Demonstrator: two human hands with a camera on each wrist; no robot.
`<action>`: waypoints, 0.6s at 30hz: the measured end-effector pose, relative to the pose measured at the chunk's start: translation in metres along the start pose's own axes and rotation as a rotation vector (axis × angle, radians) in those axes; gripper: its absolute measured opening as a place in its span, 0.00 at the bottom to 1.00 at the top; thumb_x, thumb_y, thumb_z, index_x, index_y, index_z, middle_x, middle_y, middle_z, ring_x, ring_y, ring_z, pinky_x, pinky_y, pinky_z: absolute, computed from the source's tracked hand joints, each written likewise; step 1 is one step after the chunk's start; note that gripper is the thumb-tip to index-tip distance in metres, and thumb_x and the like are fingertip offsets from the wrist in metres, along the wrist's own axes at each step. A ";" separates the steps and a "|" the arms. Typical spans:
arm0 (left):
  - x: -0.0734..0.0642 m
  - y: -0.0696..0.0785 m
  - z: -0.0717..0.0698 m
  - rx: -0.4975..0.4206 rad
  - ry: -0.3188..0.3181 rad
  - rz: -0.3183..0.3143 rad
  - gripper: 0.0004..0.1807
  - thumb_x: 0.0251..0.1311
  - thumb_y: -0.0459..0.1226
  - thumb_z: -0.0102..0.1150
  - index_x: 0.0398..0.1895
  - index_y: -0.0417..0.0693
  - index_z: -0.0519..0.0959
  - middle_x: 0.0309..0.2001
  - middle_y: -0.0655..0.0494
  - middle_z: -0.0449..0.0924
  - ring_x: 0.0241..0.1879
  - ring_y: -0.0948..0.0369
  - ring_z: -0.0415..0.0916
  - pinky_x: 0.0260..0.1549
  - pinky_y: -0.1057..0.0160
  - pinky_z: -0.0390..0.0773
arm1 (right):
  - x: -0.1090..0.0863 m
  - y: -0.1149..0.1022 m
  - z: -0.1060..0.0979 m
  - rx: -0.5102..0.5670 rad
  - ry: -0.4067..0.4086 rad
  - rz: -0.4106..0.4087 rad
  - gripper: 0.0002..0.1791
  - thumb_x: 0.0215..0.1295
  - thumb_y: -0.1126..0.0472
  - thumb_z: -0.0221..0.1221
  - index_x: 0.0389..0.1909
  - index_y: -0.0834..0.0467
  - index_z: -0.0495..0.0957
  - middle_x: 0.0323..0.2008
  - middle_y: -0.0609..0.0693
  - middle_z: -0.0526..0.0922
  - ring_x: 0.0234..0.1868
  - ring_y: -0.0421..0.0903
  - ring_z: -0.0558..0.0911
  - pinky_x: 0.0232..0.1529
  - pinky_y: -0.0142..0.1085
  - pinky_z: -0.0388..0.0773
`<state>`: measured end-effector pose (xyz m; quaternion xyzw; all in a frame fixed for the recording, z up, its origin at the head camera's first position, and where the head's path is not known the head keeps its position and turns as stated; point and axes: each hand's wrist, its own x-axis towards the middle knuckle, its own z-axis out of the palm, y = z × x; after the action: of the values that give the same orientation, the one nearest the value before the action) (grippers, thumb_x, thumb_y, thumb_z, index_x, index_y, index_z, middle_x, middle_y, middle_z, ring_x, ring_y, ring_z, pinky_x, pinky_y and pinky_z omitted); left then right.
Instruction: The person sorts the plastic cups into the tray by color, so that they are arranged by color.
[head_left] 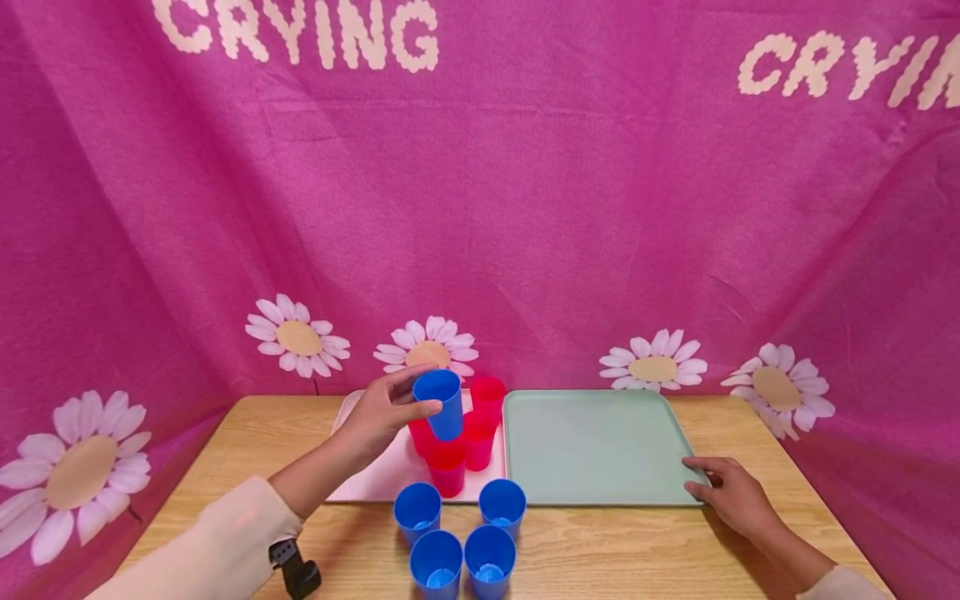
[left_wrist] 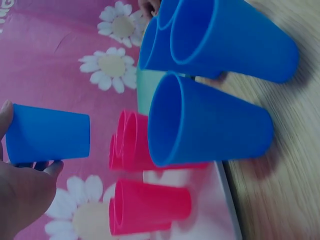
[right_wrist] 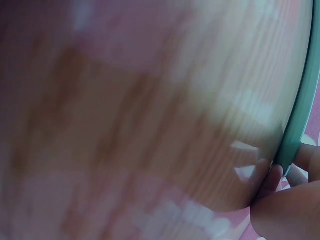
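Above the pink tray [head_left: 371,475], my left hand [head_left: 382,412] grips a blue cup [head_left: 447,417] by its sides, thumb on the near side. The left wrist view also shows this raised blue cup [left_wrist: 50,132] in the fingers. Several red cups [head_left: 447,468] stand upright on the pink tray, partly behind the held cup. My right hand [head_left: 738,496] pinches the right edge of the green tray [head_left: 585,450] near its front corner. In the right wrist view, fingers and thumb meet at the green tray's rim [right_wrist: 295,127].
Several more blue cups [head_left: 437,562] stand upright on the wooden table [head_left: 622,550], in front of the pink tray. The two trays lie side by side. A magenta cloth [head_left: 480,208] with daisies and lettering hangs behind and at both sides.
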<state>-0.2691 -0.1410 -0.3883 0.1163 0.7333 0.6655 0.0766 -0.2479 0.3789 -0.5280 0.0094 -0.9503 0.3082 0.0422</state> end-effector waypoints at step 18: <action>0.052 0.000 0.079 0.004 0.021 -0.028 0.36 0.65 0.36 0.70 0.75 0.46 0.68 0.70 0.41 0.72 0.72 0.39 0.67 0.63 0.43 0.76 | 0.000 0.002 0.001 -0.003 0.013 -0.018 0.22 0.65 0.64 0.69 0.58 0.69 0.81 0.52 0.72 0.79 0.54 0.69 0.79 0.56 0.65 0.75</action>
<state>-0.2976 -0.0512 -0.3941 0.0992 0.7370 0.6640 0.0780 -0.2482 0.3794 -0.5301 0.0156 -0.9504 0.3064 0.0513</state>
